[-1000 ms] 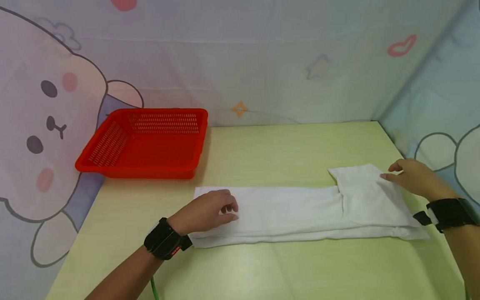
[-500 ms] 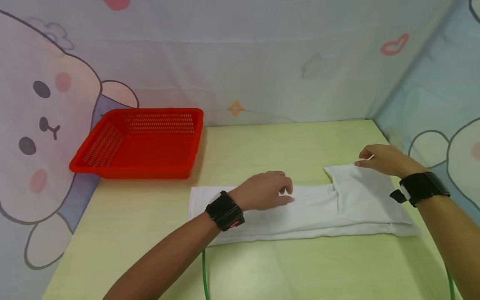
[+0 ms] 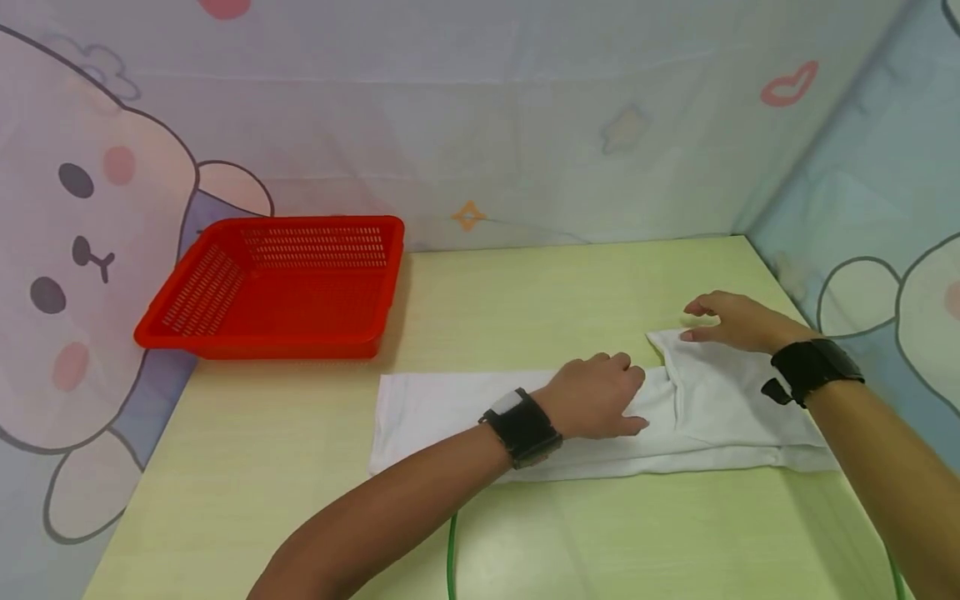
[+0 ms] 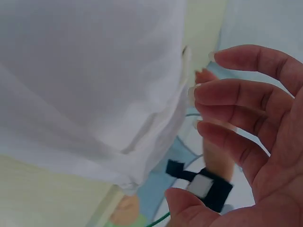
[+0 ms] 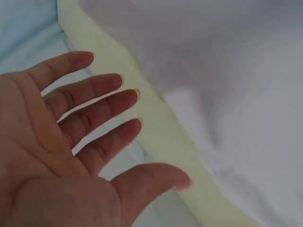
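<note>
A white cloth [image 3: 442, 400], folded into a long flat strip, lies across the table. Its right end [image 3: 738, 404] is turned back over itself as a wider flap. My left hand [image 3: 596, 398] hovers above the strip just left of that flap, fingers loosely bent. Over the flap's far edge is my right hand [image 3: 735, 323], thumb and fingers spread apart. In the left wrist view nothing sits between the left hand's fingers [image 4: 232, 92]. The right wrist view shows the right hand's fingers [image 5: 102, 90] relaxed beside the cloth [image 5: 246, 94], with nothing held.
A red plastic basket [image 3: 262, 348] with slotted sides stands at the table's back left. Behind the pale yellow table [image 3: 525, 308] hangs a printed curtain [image 3: 525, 125], with another at the right. A green cable [image 3: 452, 554] hangs below the left forearm.
My left hand has moved right along the cloth, from its left end toward the flap. My right hand has shifted left over the flap's far edge. The cloth stays folded the same way.
</note>
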A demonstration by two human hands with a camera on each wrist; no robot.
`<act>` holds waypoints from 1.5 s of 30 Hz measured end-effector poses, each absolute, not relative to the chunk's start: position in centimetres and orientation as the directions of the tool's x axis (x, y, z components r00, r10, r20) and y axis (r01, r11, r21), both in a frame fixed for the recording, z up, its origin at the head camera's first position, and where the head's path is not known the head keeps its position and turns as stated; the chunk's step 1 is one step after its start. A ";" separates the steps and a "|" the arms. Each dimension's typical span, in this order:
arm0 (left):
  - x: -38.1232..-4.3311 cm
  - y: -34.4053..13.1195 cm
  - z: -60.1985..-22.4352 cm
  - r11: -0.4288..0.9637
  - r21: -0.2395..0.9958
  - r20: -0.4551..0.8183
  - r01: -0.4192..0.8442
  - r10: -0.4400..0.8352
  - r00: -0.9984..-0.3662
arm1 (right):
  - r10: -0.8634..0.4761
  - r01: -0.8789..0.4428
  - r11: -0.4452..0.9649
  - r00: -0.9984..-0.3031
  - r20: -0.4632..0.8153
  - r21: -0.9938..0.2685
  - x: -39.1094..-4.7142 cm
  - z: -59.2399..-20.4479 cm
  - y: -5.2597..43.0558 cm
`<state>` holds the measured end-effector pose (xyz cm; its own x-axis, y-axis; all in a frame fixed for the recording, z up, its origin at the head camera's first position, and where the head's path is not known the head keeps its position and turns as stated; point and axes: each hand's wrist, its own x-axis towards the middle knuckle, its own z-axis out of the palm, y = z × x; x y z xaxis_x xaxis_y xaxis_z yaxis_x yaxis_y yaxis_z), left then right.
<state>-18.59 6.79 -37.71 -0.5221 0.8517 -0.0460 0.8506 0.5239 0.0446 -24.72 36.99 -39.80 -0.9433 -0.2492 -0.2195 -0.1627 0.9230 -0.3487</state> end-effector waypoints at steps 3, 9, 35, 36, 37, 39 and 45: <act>-17.7 8.0 -38.5 0.514 -0.019 -0.059 0.857 0.855 -0.514 | -0.266 -0.176 0.914 -0.940 -0.212 -0.365 -25.0 -40.4 37.0; -16.2 9.5 -40.0 0.502 -0.089 -0.023 0.861 0.863 -0.505 | -0.313 -0.221 0.893 -0.931 -0.187 -0.392 -25.6 -41.2 36.9; -14.6 11.5 -43.9 0.477 -0.239 0.119 0.846 0.879 -0.462 | -0.380 -0.310 0.893 -0.908 -0.176 -0.327 -27.3 -43.4 38.0; -14.6 11.5 -44.0 0.476 -0.241 0.122 0.846 0.880 -0.460 | -0.387 -0.317 0.890 -0.905 -0.174 -0.328 -27.3 -43.3 38.0; -14.6 11.4 -44.1 0.475 -0.241 0.126 0.846 0.880 -0.458 | -0.392 -0.321 0.887 -0.903 -0.174 -0.331 -27.3 -43.2 38.0; -14.6 11.3 -44.1 0.474 -0.236 0.128 0.848 0.880 -0.457 | -0.397 -0.323 0.882 -0.902 -0.171 -0.342 -27.2 -43.0 37.9; -14.5 10.9 -44.1 0.471 -0.246 0.136 0.847 0.882 -0.451 | -0.425 -0.364 0.872 -0.895 -0.135 -0.328 -26.3 -41.7 37.4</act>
<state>-14.45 10.90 -44.06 -0.4506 0.8822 0.1365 0.8472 0.4708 -0.2460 -26.31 37.42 -41.71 -0.8953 -0.4245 -0.1348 -0.3641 0.8718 -0.3277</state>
